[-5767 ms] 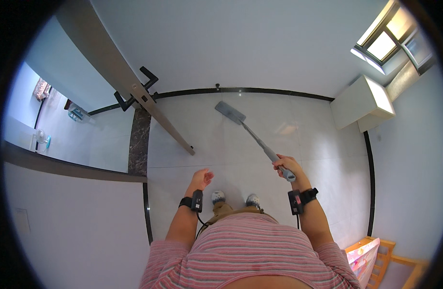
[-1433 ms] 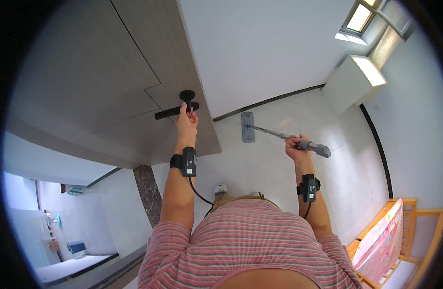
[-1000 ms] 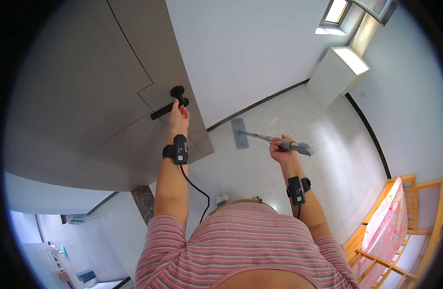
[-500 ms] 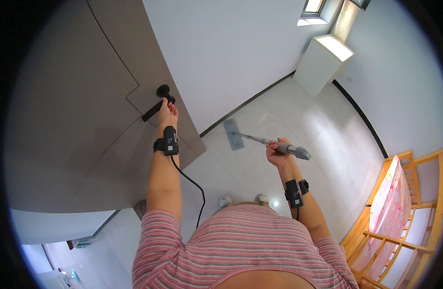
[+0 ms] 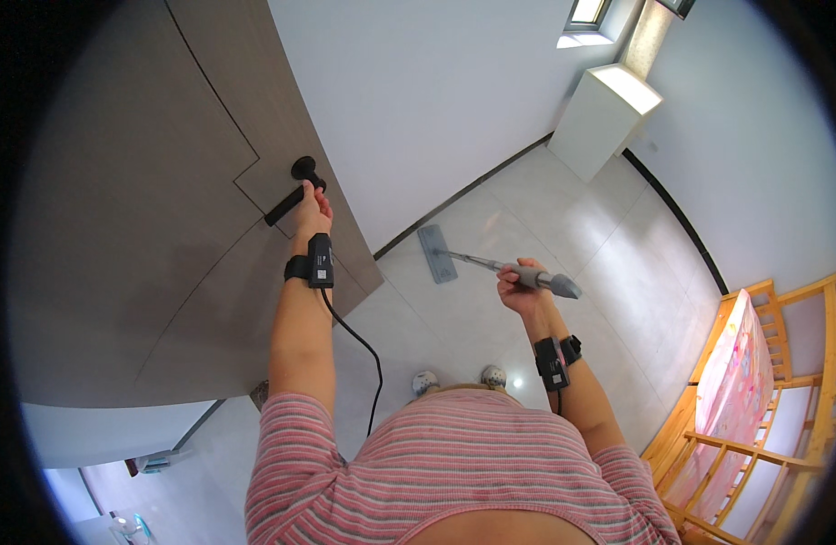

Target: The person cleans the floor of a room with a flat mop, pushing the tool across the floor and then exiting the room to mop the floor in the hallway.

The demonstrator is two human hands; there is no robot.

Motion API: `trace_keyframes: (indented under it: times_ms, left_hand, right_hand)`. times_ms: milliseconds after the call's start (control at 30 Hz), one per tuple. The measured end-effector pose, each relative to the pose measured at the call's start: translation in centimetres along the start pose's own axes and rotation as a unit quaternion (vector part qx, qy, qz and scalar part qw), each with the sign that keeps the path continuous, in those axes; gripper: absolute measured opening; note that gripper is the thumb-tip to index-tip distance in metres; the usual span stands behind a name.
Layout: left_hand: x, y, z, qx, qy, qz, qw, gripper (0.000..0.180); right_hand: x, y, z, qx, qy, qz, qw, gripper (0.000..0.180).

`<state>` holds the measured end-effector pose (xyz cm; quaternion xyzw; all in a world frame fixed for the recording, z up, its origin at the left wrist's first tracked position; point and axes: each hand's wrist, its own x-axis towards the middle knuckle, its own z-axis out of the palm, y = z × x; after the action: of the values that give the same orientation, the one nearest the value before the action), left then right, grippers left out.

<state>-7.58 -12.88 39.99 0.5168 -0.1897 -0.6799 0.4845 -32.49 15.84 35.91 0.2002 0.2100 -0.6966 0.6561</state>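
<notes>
Gripping black door handle (image 5: 284,202) w/ left hand (image 5: 311,211), right hand (image 5: 520,289) clenching flat mop (image 5: 477,263); next prob. swinging grey door (image 5: 136,227), mop head just beyond.

The door (image 5: 164,227) stands left of the left hand (image 5: 311,211), whose fingers touch its handle (image 5: 291,193), while the mop (image 5: 491,265) held in the right hand (image 5: 520,289) reaches forward-left to the floor (image 5: 563,218), the bed frame (image 5: 763,400) far right.
</notes>
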Motion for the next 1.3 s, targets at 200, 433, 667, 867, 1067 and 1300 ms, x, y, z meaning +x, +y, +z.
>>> trace_keyframes:
  times_ms: [200, 433, 667, 867, 1067, 1300]
  left_hand:
    - [-1.0, -0.6, -0.4, -0.090, -0.028, -0.055, 0.994, 0.026]
    - [-5.4, -2.0, -1.1, -0.078, -0.162, -0.127, 0.976, 0.020]
    - [-9.3, -0.2, -4.8, 0.010, -0.275, -0.087, 0.957, 0.020]
    - [-11.1, 2.3, -10.6, 0.020, -0.271, -0.037, 0.962, 0.023]
    - [-11.7, 3.4, -14.4, 0.023, -0.213, -0.017, 0.977, 0.025]
    - [-12.9, 3.8, -12.6, 0.025, -0.238, -0.001, 0.971, 0.029]
  right_hand:
    - [0.6, 0.6, 0.8, -0.010, -0.006, 0.023, 1.000, 0.016]
    - [2.4, 3.5, 2.4, -0.065, -0.037, 0.087, 0.993, 0.016]
    - [4.6, 10.9, 5.4, -0.166, 0.061, 0.120, 0.977, 0.021]
    - [9.9, 12.1, 2.2, -0.104, 0.024, 0.110, 0.988, 0.011]
    - [9.2, 16.8, 6.3, 0.087, 0.016, 0.111, 0.990, 0.006]
    - [14.9, 21.4, 3.4, -0.279, 0.080, 0.090, 0.953, 0.015]
